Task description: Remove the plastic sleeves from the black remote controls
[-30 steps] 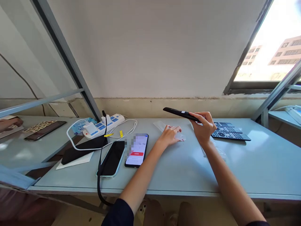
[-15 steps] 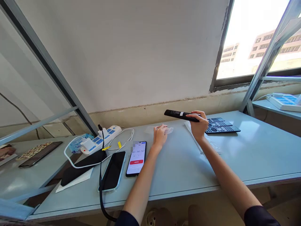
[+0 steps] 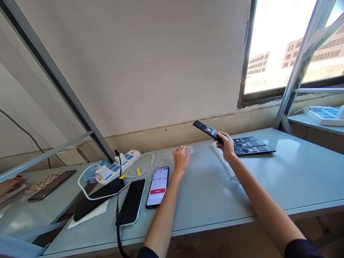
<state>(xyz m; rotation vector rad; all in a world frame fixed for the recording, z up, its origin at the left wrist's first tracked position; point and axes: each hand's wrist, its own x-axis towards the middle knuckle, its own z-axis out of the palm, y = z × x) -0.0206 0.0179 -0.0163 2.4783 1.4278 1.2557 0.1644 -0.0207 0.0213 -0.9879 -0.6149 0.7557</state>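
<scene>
By the far edge of the surface (image 3: 199, 204), three remotes (image 3: 249, 144) are laid. A black remote (image 3: 205, 129) is held up near that edge, pinched by the right grip (image 3: 225, 145). Clear plastic (image 3: 189, 150) seems pinched by the left grip (image 3: 180, 158). A holding step seems in hand; next, steadiness is called for.

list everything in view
held remote: 1, black, right hand
desk remotes: 3, black, right half
plastic piece: 1, clear, left hand
plastic sleeve: 1, clear, near right forearm
lit phone: 1, black, near left forearm
dark phones: 2, black screens, left
power strips: 2, white, left, far right
cables: several, white, black, mostly left
flat item: 1, black, over white paper
window: 1, dark frame, right
wall: 1, pale, behind
desktops: 3, greyish, full width
other person's hand: 1, bare, far left
left hand, right hand: 2, bare, centre
</scene>
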